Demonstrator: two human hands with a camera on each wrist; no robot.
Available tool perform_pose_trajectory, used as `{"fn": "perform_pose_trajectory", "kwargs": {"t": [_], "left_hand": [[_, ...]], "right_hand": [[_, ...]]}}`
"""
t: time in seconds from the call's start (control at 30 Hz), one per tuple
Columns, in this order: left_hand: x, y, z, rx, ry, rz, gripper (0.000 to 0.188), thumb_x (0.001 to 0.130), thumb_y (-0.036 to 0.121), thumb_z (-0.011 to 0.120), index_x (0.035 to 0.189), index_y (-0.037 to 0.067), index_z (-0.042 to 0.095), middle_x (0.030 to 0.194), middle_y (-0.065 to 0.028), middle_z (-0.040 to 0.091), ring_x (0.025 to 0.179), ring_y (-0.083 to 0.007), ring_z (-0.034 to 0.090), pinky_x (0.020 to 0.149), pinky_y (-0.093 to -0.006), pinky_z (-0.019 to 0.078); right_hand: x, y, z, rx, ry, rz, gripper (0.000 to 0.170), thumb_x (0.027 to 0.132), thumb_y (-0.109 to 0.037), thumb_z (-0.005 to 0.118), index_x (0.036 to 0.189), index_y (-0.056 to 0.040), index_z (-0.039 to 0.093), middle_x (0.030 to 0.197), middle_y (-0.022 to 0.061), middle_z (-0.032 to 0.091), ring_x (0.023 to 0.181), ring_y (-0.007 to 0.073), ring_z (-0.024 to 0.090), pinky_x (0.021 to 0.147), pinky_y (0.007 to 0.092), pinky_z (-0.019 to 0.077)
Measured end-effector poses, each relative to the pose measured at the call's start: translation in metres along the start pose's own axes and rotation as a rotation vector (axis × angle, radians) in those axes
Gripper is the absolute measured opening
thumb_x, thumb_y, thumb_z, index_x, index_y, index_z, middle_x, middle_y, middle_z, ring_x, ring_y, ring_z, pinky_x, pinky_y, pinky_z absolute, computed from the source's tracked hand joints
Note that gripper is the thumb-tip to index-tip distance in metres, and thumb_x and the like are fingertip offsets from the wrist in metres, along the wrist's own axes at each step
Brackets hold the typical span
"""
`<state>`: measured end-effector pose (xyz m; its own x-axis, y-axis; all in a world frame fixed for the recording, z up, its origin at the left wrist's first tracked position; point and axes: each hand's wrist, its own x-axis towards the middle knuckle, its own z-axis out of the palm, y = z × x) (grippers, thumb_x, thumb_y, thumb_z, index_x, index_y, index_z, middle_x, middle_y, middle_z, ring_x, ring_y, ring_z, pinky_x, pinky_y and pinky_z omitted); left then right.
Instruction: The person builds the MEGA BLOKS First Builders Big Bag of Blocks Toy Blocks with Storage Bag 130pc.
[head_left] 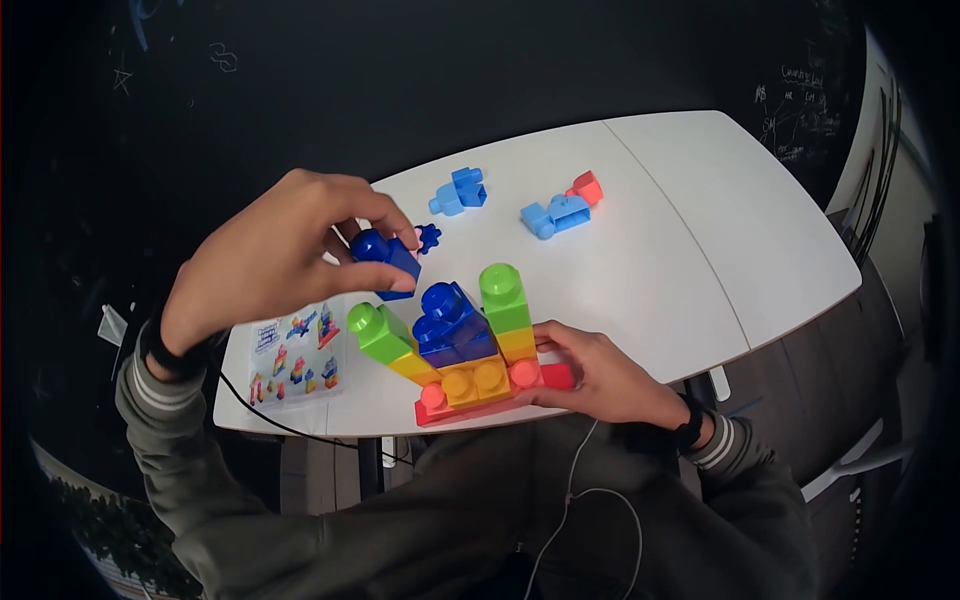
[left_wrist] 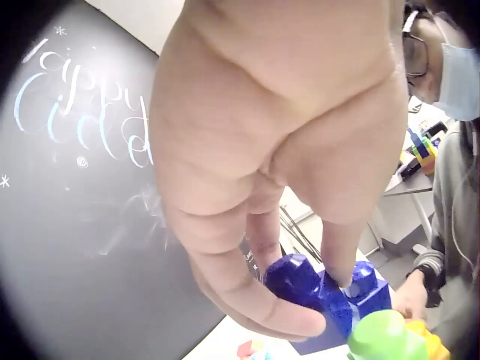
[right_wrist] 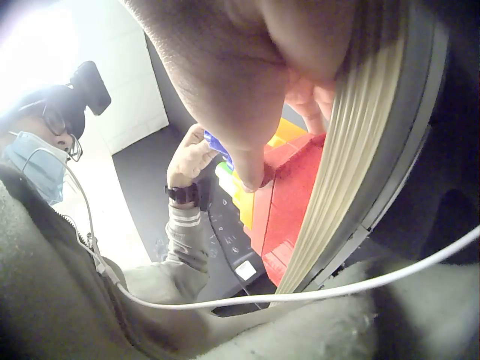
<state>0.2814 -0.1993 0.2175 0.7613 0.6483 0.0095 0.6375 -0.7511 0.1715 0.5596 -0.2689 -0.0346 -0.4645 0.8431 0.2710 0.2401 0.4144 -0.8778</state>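
Note:
My left hand (head_left: 280,250) pinches a dark blue building block (head_left: 395,268) between thumb and fingers, above the table and left of a block structure. My right hand (head_left: 610,380) grips the right end of the structure's red base (head_left: 557,376) near the table's front edge. On the base sit yellow blocks (head_left: 470,383) with red studs at either side. A dark blue block (head_left: 455,328) stands in the middle. Flanking it are a left green block (head_left: 380,333), leaning outward, and a right green block (head_left: 503,296), each on yellow.
Light blue blocks (head_left: 460,193) lie at the back of the white table (head_left: 660,270). Farther right are more light blue blocks (head_left: 555,215) beside a red block (head_left: 586,188). A picture sheet (head_left: 295,355) lies front left, and a black cable (head_left: 265,422) runs beneath it.

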Motion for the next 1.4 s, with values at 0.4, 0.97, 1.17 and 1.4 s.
{"fn": "perform_pose_trajectory", "kwargs": {"t": [0.4,0.97,1.17,1.4], "left_hand": [[-0.013,0.026,0.017,0.247,0.109,0.108,0.039,0.082,0.034,0.098,0.101,0.002,0.087,0.094,-0.0129,0.084,0.084,-0.0264,0.081,0.077,-0.0374,0.0659],[-0.002,0.045,0.012,0.296,-0.005,0.057,0.046,0.076,0.027,0.103,0.103,-0.006,0.084,0.092,-0.0192,0.081,0.084,-0.0297,0.082,0.080,-0.0376,0.0672],[0.006,0.047,0.021,0.266,-0.063,-0.020,0.051,0.078,0.029,0.101,0.109,-0.007,0.081,0.095,-0.0198,0.081,0.087,-0.0311,0.082,0.083,-0.0388,0.0677],[-0.002,0.040,0.029,0.158,-0.009,0.022,0.052,0.077,0.035,0.098,0.107,0.000,0.073,0.109,-0.0134,0.070,0.097,-0.0309,0.078,0.086,-0.0403,0.0663]], "right_hand": [[-0.001,-0.001,0.000,0.011,-0.001,0.001,0.072,0.097,-0.033,0.089,0.148,0.0045,0.056,0.138,0.0249,0.074,0.134,0.0378,0.071,0.114,0.0444,0.0550],[0.000,-0.007,-0.001,0.002,-0.007,0.033,0.072,0.097,-0.034,0.090,0.148,0.0038,0.056,0.138,0.0247,0.074,0.134,0.0375,0.071,0.113,0.0443,0.0556],[0.001,-0.003,-0.001,0.017,-0.008,0.013,0.072,0.097,-0.035,0.089,0.147,0.0041,0.056,0.138,0.0252,0.074,0.134,0.0375,0.072,0.113,0.0443,0.0564],[0.000,-0.004,-0.001,0.029,-0.011,0.018,0.071,0.097,-0.032,0.089,0.147,0.0053,0.056,0.138,0.0250,0.074,0.134,0.0373,0.071,0.114,0.0441,0.0559]]}}
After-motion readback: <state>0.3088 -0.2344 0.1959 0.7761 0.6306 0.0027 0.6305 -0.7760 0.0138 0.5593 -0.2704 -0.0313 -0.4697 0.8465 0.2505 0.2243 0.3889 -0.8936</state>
